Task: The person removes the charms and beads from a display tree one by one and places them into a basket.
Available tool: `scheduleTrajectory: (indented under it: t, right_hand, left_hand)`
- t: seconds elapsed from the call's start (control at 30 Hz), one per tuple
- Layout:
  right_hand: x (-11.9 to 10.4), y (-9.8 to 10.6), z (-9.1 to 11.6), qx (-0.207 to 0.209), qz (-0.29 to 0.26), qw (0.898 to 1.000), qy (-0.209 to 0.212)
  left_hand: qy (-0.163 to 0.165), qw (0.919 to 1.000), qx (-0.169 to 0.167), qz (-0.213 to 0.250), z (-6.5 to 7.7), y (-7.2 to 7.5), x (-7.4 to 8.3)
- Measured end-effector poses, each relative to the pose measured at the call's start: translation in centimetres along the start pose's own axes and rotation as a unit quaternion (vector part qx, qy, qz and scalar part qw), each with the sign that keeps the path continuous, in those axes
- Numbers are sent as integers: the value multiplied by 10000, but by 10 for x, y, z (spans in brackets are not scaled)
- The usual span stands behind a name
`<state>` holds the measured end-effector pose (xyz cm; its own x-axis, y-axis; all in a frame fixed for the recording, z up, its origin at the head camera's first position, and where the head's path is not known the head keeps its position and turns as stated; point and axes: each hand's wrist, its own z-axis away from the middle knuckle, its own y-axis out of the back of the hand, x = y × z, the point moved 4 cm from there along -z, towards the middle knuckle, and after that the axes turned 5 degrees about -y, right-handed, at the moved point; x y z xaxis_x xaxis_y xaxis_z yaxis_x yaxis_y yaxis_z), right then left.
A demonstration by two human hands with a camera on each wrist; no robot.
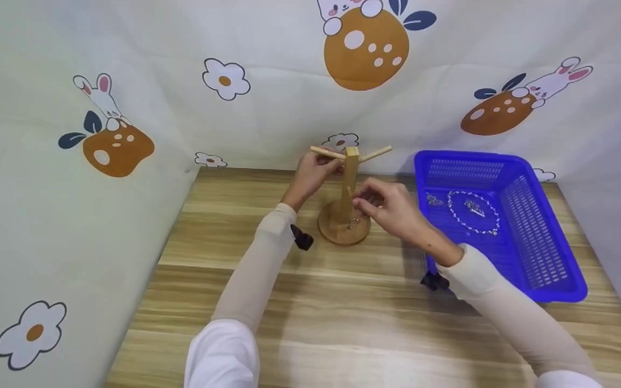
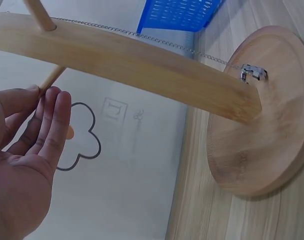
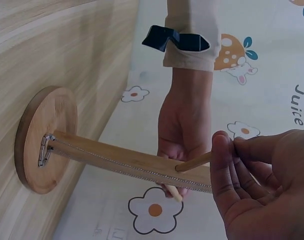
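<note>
A wooden stand (image 1: pixel 350 175) has a square post, slim pegs and a round base (image 2: pixel 272 165). My left hand (image 1: pixel 313 175) is at the post's far left side, its thumb and fingers pinching a peg (image 2: pixel 52 79). On the near right, my right hand (image 1: pixel 391 210) pinches another peg (image 3: pixel 196 162) between thumb and fingertips. A thin silver necklace chain (image 2: pixel 162 42) runs down along the post. Its silver pendant (image 3: pixel 43 150) lies at the base. The chain's upper end is out of sight in the right wrist view.
A blue plastic basket (image 1: pixel 558 237) stands right of the stand, close to my right forearm. Inside are a beaded necklace (image 1: pixel 496 215) and small silvery jewellery pieces (image 1: pixel 474 208). Behind the wooden tabletop (image 1: pixel 224 215) hangs a printed cloth (image 1: pixel 278 118).
</note>
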<state>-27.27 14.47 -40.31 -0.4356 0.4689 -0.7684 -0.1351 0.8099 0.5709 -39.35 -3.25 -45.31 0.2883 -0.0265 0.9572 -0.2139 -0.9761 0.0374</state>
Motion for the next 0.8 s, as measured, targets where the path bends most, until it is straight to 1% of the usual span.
scheduleTrajectory:
  t: [0.1, 0.33, 0.53, 0.67, 0.8]
  right_hand:
    - [-2, -3, -2, -5, 38, 10000, 65]
    - [-3, -8, -5, -108, -41, 9999, 47]
    - [-4, -7, -6, -82, 21, 9999, 56]
    - [-4, -2, -7, 69, 33, 10000, 51]
    - [0, 9, -9, 326, -36, 9994, -128]
  left_hand:
    - [10, 10000, -56, -44, -2, -4, 0]
    - [47, 9996, -73, -262, -4, -9, -1]
    - [67, 9997, -97, -229, -5, -10, -2]
    - [31, 9999, -70, -123, -4, -7, -2]
    - [-23, 9999, -15, -109, -1, -1, 1]
